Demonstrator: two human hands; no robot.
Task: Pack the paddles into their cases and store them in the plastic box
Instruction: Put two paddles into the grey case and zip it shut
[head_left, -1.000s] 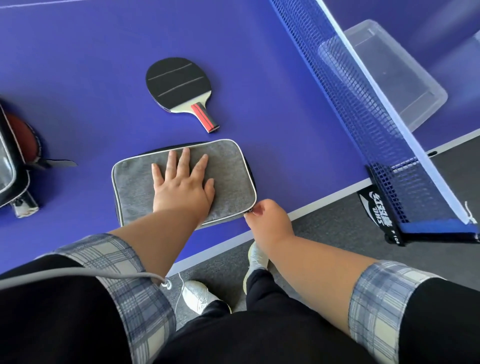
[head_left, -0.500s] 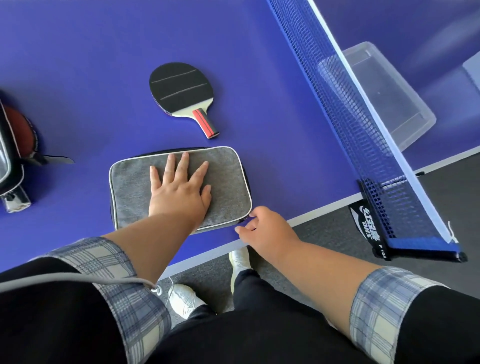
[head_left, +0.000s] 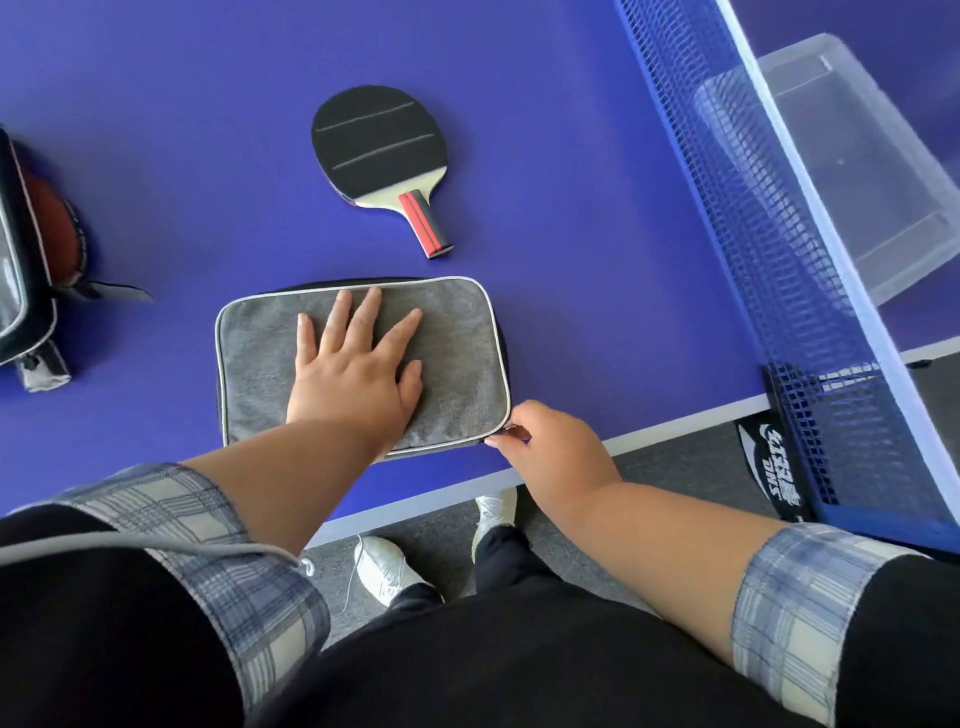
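Note:
A grey fabric paddle case (head_left: 457, 343) with white piping lies flat near the table's front edge. My left hand (head_left: 358, 364) presses flat on its top, fingers spread. My right hand (head_left: 550, 447) pinches the zipper pull (head_left: 511, 430) at the case's near right corner. A black-faced paddle (head_left: 382, 150) with a red and grey handle lies loose on the table just beyond the case. At the far left a black case (head_left: 21, 260) lies open with a red paddle (head_left: 57, 228) partly inside. The clear plastic box (head_left: 857, 156) sits beyond the net on the right.
A blue net (head_left: 753, 208) with a white top band crosses the purple table (head_left: 156, 104) on the right, clamped by a black bracket (head_left: 779, 467) at the table's edge. Grey carpet and my white shoes show below the edge.
My right hand has shifted along the case's near right corner while pinching the zipper pull. My left hand stays pressed on the case. The camera view has shifted slightly.

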